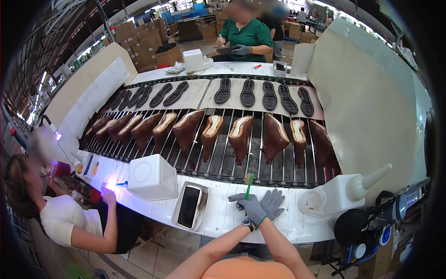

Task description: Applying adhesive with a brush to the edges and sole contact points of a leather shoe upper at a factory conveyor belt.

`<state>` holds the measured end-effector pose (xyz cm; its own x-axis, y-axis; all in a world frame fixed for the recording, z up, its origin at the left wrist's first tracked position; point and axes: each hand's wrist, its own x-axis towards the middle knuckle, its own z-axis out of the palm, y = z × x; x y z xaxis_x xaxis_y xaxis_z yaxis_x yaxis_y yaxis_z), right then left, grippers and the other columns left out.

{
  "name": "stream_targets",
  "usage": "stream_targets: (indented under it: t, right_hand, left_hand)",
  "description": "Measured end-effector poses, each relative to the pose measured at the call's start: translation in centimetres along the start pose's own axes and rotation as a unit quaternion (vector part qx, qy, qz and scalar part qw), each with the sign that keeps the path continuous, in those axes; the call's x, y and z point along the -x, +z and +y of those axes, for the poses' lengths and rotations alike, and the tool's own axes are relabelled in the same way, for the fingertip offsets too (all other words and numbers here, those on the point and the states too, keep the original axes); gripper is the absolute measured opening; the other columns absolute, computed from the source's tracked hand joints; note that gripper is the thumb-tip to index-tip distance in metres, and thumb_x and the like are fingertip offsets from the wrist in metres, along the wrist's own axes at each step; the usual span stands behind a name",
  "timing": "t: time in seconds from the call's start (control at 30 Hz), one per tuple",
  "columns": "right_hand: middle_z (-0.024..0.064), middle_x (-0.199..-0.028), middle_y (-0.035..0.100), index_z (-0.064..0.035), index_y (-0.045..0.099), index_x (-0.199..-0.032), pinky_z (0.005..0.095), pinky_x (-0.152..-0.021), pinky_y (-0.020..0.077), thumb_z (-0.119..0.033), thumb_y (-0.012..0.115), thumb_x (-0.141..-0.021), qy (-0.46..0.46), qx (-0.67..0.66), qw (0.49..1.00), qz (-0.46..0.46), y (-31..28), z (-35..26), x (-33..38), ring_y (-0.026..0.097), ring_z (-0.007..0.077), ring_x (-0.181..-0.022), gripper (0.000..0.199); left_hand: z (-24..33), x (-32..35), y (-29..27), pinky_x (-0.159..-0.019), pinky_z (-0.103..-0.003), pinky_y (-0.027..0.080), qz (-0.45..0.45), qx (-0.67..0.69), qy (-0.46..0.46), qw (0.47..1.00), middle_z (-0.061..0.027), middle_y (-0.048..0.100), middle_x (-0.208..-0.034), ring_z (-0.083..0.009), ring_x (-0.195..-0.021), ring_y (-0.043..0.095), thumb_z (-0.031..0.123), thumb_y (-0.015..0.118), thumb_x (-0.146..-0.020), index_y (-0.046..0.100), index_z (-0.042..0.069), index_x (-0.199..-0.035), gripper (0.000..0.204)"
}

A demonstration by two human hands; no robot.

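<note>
My wrists are crossed over the white table edge point(223, 218). My right hand point(253, 207), in a grey glove with a green cuff, lies on top and is closed around a green toothbrush-like brush point(248, 189). The brush stands upright, its brownish bristles toward the conveyor. Under and beside it, my left hand point(272, 202), also gloved, rests with fingers spread and holds nothing. Beyond the hands, several brown shoe uppers point(240, 132) with pale undersides up sit on the roller conveyor point(223, 162). Behind them is a row of black shoe soles point(247, 93).
A phone point(189, 207) in a white tray and a white box-shaped container point(153, 176) stand left. At right are a white squeeze bottle point(344, 193) and a round cup point(312, 201). Two co-workers work nearby, one left under a purple light, one across holding a dark sole. Tall panels point(371, 88) flank the conveyor.
</note>
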<state>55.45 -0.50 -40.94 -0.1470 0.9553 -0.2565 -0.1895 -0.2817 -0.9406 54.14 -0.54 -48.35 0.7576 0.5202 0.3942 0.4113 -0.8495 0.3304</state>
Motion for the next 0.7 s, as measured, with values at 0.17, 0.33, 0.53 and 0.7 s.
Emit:
stream_targets:
  t: [0.17,0.33,0.53,0.7]
  right_hand:
    - [0.0035,-0.095,0.072,-0.0025,0.073,-0.110,0.0199,-0.062,0.0451,0.003,0.046,-0.087,0.034,-0.001,0.999,0.003,0.2,0.0,0.1,0.053,0.0064,-0.067,0.036]
    - [0.0023,-0.090,0.071,-0.0028,0.073,-0.110,0.0197,-0.061,0.0436,0.001,0.047,-0.089,0.026,-0.015,1.000,0.004,0.3,0.1,0.1,0.052,0.0064,-0.066,0.033]
    - [0.0027,-0.094,0.071,-0.0022,0.072,-0.111,0.0208,-0.061,0.0432,-0.002,0.048,-0.090,0.010,-0.016,1.000,0.003,-0.2,0.5,0.3,0.051,0.0058,-0.067,0.033]
    - [0.0034,-0.099,0.072,-0.0024,0.072,-0.113,0.0204,-0.063,0.0427,-0.002,0.048,-0.091,0.018,-0.013,1.000,-0.003,-0.3,0.1,0.4,0.049,0.0059,-0.068,0.032]
  left_hand:
    - [0.7,0.0,-1.0,-0.114,-0.053,0.029,-0.026,0.011,-0.012,1.000,-0.0208,0.043,-0.147,-0.0375,-0.138,0.037,0.034,0.060,-0.090,0.046,0.005,-0.140,0.059]
    - [1.1,-0.6,-2.0,-0.115,-0.055,0.024,-0.029,-0.008,-0.054,0.998,-0.0225,0.029,-0.154,-0.0404,-0.145,0.022,0.037,0.062,-0.088,0.035,0.006,-0.147,0.072]
    - [1.0,-0.2,-1.1,-0.114,-0.053,0.028,-0.061,0.021,-0.031,0.997,-0.0224,0.042,-0.146,-0.0395,-0.140,0.033,0.033,0.060,-0.089,0.045,0.004,-0.140,0.060]
    - [0.9,-0.1,-1.1,-0.114,-0.054,0.028,-0.036,0.015,-0.018,0.999,-0.0218,0.043,-0.146,-0.0388,-0.139,0.035,0.032,0.061,-0.089,0.046,0.004,-0.140,0.060]
